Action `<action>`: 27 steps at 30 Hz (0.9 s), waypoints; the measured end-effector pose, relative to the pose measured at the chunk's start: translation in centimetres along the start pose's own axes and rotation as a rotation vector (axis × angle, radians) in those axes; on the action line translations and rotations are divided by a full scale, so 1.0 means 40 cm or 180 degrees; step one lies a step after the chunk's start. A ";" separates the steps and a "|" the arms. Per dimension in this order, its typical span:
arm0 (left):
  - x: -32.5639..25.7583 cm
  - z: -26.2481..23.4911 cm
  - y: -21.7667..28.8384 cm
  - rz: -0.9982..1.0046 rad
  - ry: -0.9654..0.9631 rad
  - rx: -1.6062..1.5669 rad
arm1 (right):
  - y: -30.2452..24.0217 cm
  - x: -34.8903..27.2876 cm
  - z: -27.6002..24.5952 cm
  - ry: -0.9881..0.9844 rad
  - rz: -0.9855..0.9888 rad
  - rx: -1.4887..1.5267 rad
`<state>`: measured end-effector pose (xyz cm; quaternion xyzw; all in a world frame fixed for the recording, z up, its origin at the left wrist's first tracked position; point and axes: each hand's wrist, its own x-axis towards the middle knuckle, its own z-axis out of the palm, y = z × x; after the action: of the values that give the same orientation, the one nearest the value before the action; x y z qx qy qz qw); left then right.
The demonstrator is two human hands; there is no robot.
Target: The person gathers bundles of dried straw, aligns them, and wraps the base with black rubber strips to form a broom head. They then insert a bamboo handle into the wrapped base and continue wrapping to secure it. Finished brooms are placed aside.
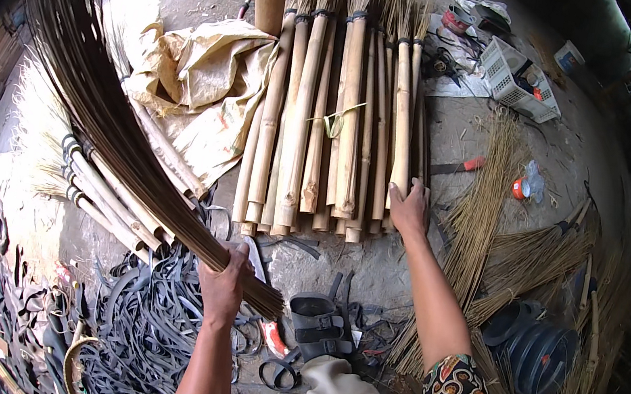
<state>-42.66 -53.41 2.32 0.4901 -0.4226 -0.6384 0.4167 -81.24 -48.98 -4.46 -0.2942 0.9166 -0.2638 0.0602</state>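
Bundle of dark, thin stems (164,174) left of centre, slanting from far left to its near end by the middle; left hand (223,281) fisted around it a little short of that end, fingers wrapped. Right hand (409,209) part-curled at the near end of a bamboo pole (401,112), thumb and fingers touching; whether it has closed there, cannot tell. Judgement: best to keep the left fist tight and low so stems stay parallel, ends level; swing the long far tips clear of the tied brooms (96,193) at left; take the pole by its bare end, easing it off without rolling its neighbours. Pole lies on the right of the broom stack (342,152), bristles far. Containers: white openwork crate (519,99), far right, with a dark item and a red-orange bit inside; red tin (456,22) left of it, contents unclear; pale bucket (570,57) farther right, inside not readable. Near right, dark ribbed jug (544,358) on its side, contents hidden. Crumpled sack (187,72) left of the stack, looks slack; cannot see in.
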 end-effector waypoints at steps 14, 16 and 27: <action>-0.003 -0.333 0.270 0.0829 0.0688 0.0230 | -0.057 -0.060 -0.161 -0.0688 0.0443 0.2813; -0.046 -0.427 0.359 0.0966 0.0895 0.0432 | -0.063 -0.154 -0.212 -0.0752 0.0234 0.2719; -0.578 -0.886 0.529 0.1838 0.1828 -0.0620 | -0.409 -0.438 -0.479 -0.1456 -0.2303 0.1682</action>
<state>-1.53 -42.43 22.96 0.4679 -0.3469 -0.3698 0.7239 -63.66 -41.66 19.60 -0.6182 0.6211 -0.4196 0.2367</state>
